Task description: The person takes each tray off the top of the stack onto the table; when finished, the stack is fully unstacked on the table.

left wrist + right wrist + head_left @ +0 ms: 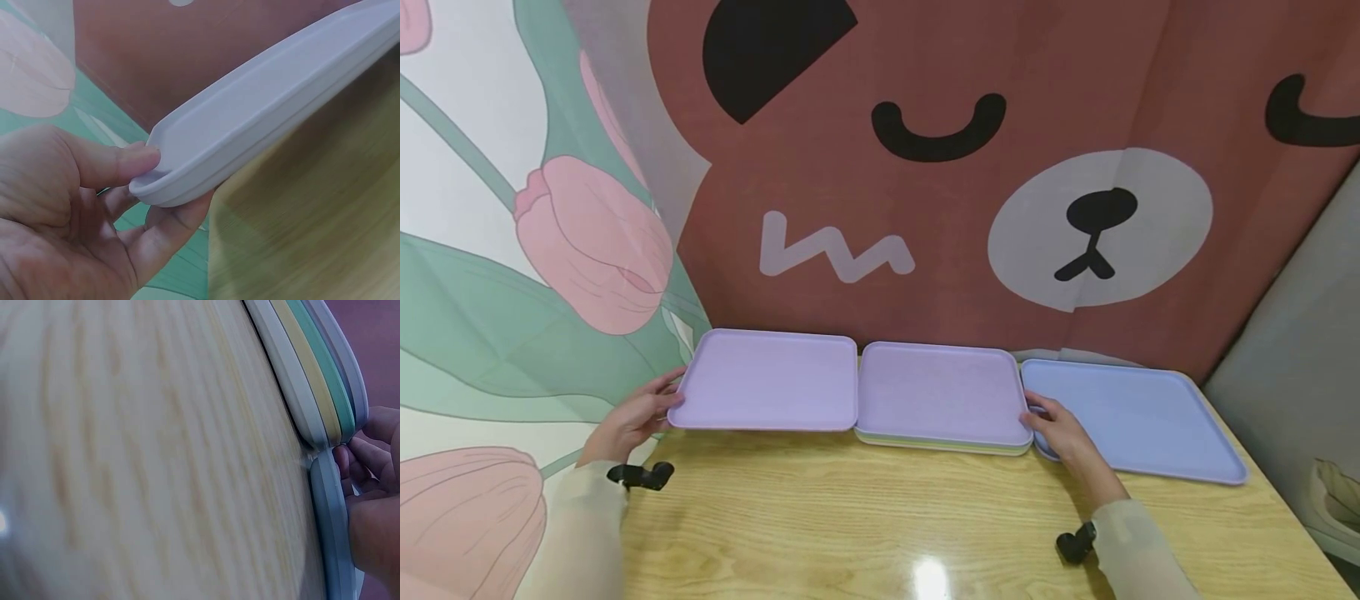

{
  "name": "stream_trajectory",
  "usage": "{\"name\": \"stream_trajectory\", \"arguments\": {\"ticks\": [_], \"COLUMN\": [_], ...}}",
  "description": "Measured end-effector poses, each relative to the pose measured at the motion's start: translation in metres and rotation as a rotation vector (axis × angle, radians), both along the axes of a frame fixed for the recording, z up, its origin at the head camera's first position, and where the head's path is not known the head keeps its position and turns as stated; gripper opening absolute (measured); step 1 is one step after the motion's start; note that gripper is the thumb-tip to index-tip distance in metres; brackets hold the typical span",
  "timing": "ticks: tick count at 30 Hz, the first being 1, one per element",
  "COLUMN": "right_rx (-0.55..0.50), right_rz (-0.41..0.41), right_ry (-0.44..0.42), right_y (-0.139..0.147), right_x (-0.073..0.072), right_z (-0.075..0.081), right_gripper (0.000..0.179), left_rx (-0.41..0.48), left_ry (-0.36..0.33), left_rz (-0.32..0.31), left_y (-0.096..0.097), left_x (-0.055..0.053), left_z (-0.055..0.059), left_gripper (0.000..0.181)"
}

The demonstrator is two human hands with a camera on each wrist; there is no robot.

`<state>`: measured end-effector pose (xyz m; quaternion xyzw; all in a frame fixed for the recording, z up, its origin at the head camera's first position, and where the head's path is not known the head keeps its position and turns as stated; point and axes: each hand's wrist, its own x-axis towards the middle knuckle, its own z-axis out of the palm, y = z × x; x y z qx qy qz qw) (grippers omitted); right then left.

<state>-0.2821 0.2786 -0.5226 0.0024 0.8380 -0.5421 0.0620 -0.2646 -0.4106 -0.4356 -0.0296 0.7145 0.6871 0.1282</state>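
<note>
At the left, my left hand point(634, 418) grips the left end of a light purple tray point(767, 379), thumb over the rim and fingers underneath. In the left wrist view this tray point(250, 112) is lifted off the wood at that end, and its side shows a lengthwise seam. Beside it, a second purple tray point(940, 392) tops a stack with green point(325, 375), yellow point(312, 378) and white point(287, 375) trays under it. My right hand point(1063, 429) pinches this top tray's right edge, its fingers at the corner. The wrist rests over the blue tray point(1142, 417).
The trays line up along the back of a wood-grain table point(820, 508). Behind them hangs a brown bear-print cloth point(955, 292); a tulip-print cloth point(490, 333) hangs at the left. A grey surface point(1292, 350) stands beyond the table's right edge.
</note>
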Motion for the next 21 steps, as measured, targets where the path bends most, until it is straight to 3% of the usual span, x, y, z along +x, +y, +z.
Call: {"name": "stream_trajectory", "arguments": {"ticks": [15,21], "right_rx": [0.001,-0.007], "right_rz": [-0.006,-0.009], "right_ry": [0.004,0.001], "right_y": [-0.0004,-0.0027], "right_x": [0.0,0.0001], "right_z": [0.0019,0.0028], "right_gripper": [0.061,0.06], "left_rx": [-0.069,-0.166], "left_ry": [0.009,0.004], "left_rz": [0.032,0.026], "left_y": [-0.0055,0.0008], "left_x": [-0.0027,-0.0062], "left_z": [-0.0031,-0.0058], "left_gripper": [0.074,0.068]}}
